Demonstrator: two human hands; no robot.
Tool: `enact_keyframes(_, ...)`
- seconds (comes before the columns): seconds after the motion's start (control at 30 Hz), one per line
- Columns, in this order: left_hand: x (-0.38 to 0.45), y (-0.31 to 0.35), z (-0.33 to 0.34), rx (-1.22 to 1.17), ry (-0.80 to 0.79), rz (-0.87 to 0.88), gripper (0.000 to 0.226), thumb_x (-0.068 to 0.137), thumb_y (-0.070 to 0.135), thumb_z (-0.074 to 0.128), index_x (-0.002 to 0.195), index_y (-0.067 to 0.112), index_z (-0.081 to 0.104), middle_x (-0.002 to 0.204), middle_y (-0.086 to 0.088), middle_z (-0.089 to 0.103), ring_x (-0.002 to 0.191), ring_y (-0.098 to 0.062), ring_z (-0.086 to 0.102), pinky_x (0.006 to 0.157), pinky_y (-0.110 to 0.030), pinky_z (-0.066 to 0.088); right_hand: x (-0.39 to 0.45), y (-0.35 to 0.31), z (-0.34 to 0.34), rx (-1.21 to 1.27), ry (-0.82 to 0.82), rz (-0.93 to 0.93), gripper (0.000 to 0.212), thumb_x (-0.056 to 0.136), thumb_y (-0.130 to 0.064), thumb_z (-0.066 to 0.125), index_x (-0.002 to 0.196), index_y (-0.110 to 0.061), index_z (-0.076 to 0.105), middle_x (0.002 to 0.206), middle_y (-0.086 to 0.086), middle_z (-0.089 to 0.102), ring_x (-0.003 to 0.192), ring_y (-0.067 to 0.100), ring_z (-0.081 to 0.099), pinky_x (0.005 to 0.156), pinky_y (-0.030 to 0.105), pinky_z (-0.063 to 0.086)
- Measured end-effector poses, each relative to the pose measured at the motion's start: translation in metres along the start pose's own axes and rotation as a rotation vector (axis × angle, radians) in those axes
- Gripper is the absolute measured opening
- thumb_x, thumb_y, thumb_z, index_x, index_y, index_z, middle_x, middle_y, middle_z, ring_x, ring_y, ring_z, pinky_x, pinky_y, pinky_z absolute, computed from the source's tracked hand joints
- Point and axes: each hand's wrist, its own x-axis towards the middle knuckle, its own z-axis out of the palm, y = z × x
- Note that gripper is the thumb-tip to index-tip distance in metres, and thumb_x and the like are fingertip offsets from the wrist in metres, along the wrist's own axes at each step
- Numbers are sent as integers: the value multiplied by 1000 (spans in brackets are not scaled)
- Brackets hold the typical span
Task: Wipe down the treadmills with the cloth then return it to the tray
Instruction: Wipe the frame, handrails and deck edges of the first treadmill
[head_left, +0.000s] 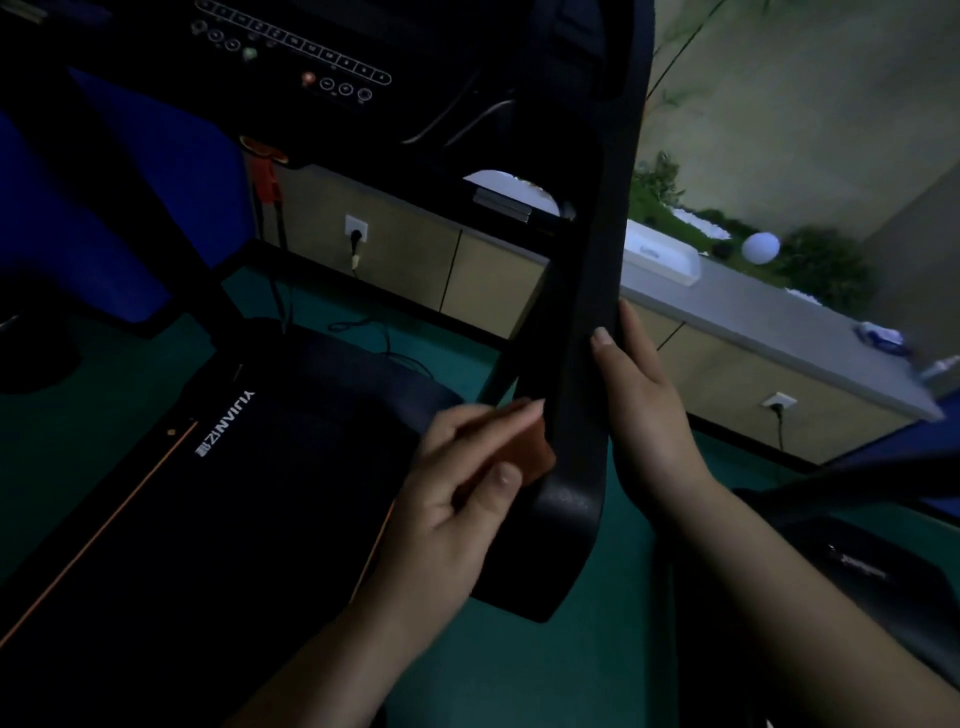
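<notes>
Seemingly to steady the treadmill upright for wiping, the right hand wraps it at three o'clock; the left hand pinches the orange cloth against its nine o'clock face.

This is a small indoor gym or fitness room, dimly lit. A black treadmill fills the floor ahead, its belt edged with an orange stripe and its deck printed with a brand name, and a console of round buttons sits above. Part of a 2nd machine shows at the right. The floor is green. Along the wall runs a low cabinet with wall sockets and plugged cables, topped by a grey counter with potted greenery behind it.
</notes>
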Motion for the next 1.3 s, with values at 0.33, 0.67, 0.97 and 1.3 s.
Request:
enact_keyframes(0.33, 47, -16, 8, -8, -27, 20, 41, 95, 41, 45, 131, 25, 56, 125, 2, 48, 121, -12, 50, 101, -19, 35, 29, -7, -3, -1, 45, -26, 33, 100, -18, 42, 130, -27, 53, 107, -5, 68, 90, 4, 65, 72, 14, 50)
enact_keyframes(0.67, 139, -50, 29, -24, -25, -45, 42, 92, 39, 46, 129, 21, 57, 121, -8, 47, 117, -13, 52, 105, -30, 40, 64, -9, -9, -85, 41, -55, 34, 100, -18, 39, 128, -30, 53, 107, -7, 68, 94, 3, 64, 74, 12, 49)
enact_keyframes(0.97, 195, -62, 44, -19, -29, -43, 37, 93, 28, 49, 128, 22, 57, 120, -9, 49, 114, -8, 52, 99, -16, 37, 93, -9, -16, -117, 31, -48, 35, 100, -21, 42, 132, -34, 50, 110, -12, 67, 97, 0, 64, 79, 14, 50)
enact_keyframes(1.3, 198, -83, 47, -81, -7, -37, 36, 92, 32, 49, 126, 28, 57, 119, -5, 51, 112, -1, 54, 94, -11, 37, 124, -9, -21, -149, 25, -99, 33, 98, -16, 46, 128, -30, 52, 105, -8, 68, 93, 2, 64, 73, 11, 46)
